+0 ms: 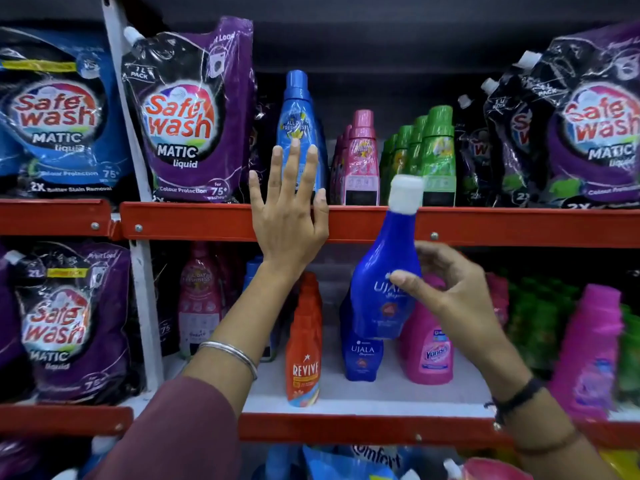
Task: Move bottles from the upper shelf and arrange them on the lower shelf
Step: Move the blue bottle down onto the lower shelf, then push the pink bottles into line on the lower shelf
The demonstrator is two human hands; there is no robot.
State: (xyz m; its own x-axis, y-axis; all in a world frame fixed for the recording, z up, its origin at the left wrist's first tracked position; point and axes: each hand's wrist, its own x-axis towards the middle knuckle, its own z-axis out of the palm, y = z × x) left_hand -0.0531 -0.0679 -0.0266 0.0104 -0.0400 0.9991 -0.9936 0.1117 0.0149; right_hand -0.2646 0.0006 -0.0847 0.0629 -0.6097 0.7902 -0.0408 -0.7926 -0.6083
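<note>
My right hand (pixel 446 289) grips a dark blue Ujala bottle (pixel 384 271) with a white cap, held tilted in front of the red edge of the upper shelf (pixel 207 221) and above the lower shelf (pixel 363 393). My left hand (pixel 289 209) is raised with fingers spread, holding nothing, right in front of a tall light blue bottle (pixel 298 112) on the upper shelf. On the lower shelf stand another blue Ujala bottle (pixel 362 356), an orange Revive bottle (pixel 303 351) and a pink Vanish bottle (pixel 431 351).
Pink bottles (pixel 360 157) and green bottles (pixel 433 154) line the upper shelf to the right of the light blue one. Large Safewash pouches (pixel 183 112) fill both sides. More pink and green bottles (pixel 588 348) stand at the lower right.
</note>
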